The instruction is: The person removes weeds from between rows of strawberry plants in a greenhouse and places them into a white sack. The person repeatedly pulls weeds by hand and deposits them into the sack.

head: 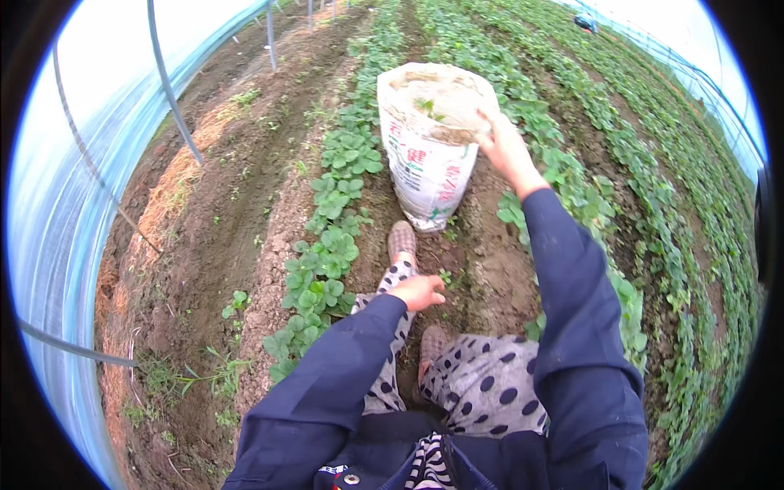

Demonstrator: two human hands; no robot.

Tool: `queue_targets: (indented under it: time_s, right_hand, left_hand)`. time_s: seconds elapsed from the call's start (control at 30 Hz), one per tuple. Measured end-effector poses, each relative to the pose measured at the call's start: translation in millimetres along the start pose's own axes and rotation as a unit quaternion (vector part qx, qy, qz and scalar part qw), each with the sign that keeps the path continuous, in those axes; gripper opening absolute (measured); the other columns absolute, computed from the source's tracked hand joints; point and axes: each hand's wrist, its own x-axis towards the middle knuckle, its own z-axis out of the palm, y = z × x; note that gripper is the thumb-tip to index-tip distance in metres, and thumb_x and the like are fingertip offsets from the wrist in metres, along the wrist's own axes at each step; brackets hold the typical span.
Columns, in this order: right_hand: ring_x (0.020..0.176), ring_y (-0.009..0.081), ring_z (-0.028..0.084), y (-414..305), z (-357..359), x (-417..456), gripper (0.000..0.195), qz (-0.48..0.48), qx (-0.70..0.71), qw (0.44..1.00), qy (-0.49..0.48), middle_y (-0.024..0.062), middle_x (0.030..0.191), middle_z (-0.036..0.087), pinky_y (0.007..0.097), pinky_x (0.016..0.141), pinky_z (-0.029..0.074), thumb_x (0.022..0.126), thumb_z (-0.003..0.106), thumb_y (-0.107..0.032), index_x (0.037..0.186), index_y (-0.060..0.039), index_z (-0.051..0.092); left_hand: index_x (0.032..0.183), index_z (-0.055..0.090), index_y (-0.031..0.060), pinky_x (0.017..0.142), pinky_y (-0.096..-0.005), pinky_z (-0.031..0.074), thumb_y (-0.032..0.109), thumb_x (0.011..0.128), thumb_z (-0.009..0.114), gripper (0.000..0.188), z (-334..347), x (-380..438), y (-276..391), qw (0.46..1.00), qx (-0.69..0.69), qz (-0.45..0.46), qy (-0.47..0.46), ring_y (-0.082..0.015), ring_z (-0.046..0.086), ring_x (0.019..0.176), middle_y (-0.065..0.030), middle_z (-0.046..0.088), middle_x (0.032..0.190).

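Note:
A white woven sack (429, 171) with printed writing stands upright in the furrow before me, its mouth wide and smeared with soil. Inside it a few green leaves (430, 109) show; the bottom is hidden. My right hand (507, 150) grips the sack's rim on the right side, thumb outside and fingers over the edge. Lower down, my left hand (419, 292) hangs above my lower leg with its fingers curled loosely. Nothing can be seen in it. Below it, a small green weed (445, 277) grows from the furrow soil.
Rows of low leafy strawberry-like plants (331, 245) run along both sides of the furrow. On the left are bare soil (245, 165), dry straw (177, 177), metal hoops (165, 79) and plastic sheeting (67, 257). Another person (585, 23) is far off at upper right.

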Motion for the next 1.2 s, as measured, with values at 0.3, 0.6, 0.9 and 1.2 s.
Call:
queue_targets:
  time_s: [0.3,0.6,0.9,1.2]
  right_hand:
    - [0.07,0.0098,0.061,-38,-251,-344,0.022,0.458,0.186,0.858,0.139,0.0041,0.086,0.066,0.0236,0.062,0.048,0.089,0.055,-0.017,0.106,-0.0043,0.062]
    - [0.064,0.0066,0.054,-77,-305,-432,0.017,0.457,0.172,0.821,0.294,-0.0007,0.078,0.061,0.0215,0.058,0.044,0.09,0.055,-0.015,0.102,-0.0056,0.062]
    - [0.111,0.032,0.053,-17,-178,-429,0.038,0.295,-0.142,0.881,-0.341,0.0151,0.122,0.056,0.0409,0.097,0.043,0.082,0.059,-0.016,0.119,-0.0054,0.057]
    - [0.097,0.0226,0.062,-22,-204,-411,0.032,0.373,0.268,0.832,-0.312,0.0116,0.101,0.066,0.0359,0.09,0.046,0.087,0.06,-0.032,0.108,-0.0084,0.065]
  left_hand:
    - [0.108,0.062,0.0025,0.066,-0.0276,0.05,0.019,0.087,0.061,0.027,-6,-31,10,0.949,-0.302,-0.009,0.087,-0.0114,0.062,0.07,-0.0044,0.065,0.089]
    - [0.107,0.059,0.0041,0.065,-0.025,0.048,0.018,0.092,0.053,0.021,-28,-7,130,0.937,-0.308,0.019,0.163,-0.0116,0.06,0.074,-0.0043,0.064,0.09]
    - [0.107,0.061,0.001,0.084,-0.0267,0.048,0.009,0.088,0.058,0.021,124,72,256,0.945,-0.256,0.18,-0.092,-0.0117,0.06,0.093,-0.0048,0.065,0.1]
    - [0.111,0.063,0.0191,0.09,-0.0566,0.042,0.006,0.073,0.058,0.041,158,93,186,0.949,0.23,0.207,0.061,-0.0274,0.038,0.127,-0.0036,0.05,0.126]
